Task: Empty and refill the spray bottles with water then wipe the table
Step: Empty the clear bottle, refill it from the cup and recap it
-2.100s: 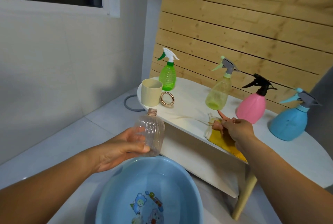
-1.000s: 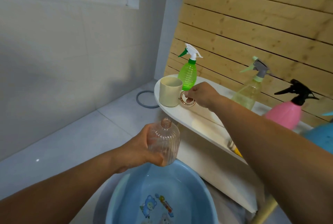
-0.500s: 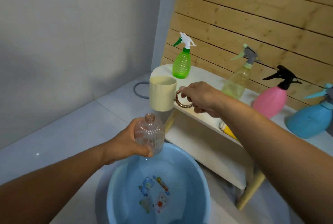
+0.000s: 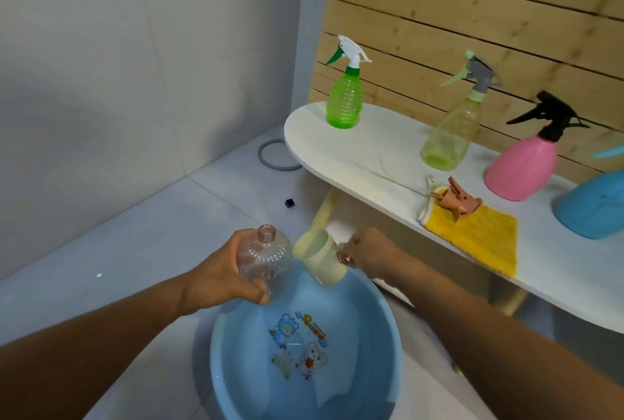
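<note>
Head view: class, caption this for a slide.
Left hand holds the capless clear bottle while right hand tips a cream cup over the basin.

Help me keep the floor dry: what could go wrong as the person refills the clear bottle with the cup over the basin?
1. The clear bottle has a narrow neck and the cream cup a wide mouth, so poured water may miss.
2. The left hand holds the bottle at the blue basin's far rim, so spills could reach the floor.
3. The right hand holds the cup only by its ring handle, so it may wobble.
</note>
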Tool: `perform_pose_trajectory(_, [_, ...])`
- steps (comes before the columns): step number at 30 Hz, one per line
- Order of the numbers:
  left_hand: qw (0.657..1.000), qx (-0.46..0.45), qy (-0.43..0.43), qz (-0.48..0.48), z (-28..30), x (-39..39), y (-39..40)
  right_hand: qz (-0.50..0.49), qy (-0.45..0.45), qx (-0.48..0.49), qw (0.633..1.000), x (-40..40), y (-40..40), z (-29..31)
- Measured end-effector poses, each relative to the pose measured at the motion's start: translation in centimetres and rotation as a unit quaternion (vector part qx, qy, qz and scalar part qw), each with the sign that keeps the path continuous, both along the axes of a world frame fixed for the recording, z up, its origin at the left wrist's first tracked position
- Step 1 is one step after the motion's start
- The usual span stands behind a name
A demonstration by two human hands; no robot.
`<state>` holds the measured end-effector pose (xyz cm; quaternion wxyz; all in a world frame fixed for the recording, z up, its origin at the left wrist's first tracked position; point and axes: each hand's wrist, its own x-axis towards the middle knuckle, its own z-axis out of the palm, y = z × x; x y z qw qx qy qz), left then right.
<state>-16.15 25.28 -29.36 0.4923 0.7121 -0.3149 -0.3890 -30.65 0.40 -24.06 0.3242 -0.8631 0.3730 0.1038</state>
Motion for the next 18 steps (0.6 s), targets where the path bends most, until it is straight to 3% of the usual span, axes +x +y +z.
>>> perform_pose_trajectory(7, [1.0, 0.005, 0.006, -0.014, -1.6, -0.2, -1.0, 0.026, 0.11, -0.069, 0.991, -1.8, -0.2, -9.2])
perform_pose_trajectory(18, [1.0, 0.025, -0.007, -0.005, -2.8, 0.2, -1.2, 0.105, 0.148, -0.128, 0.975, -2.3, -0.3, -15.5])
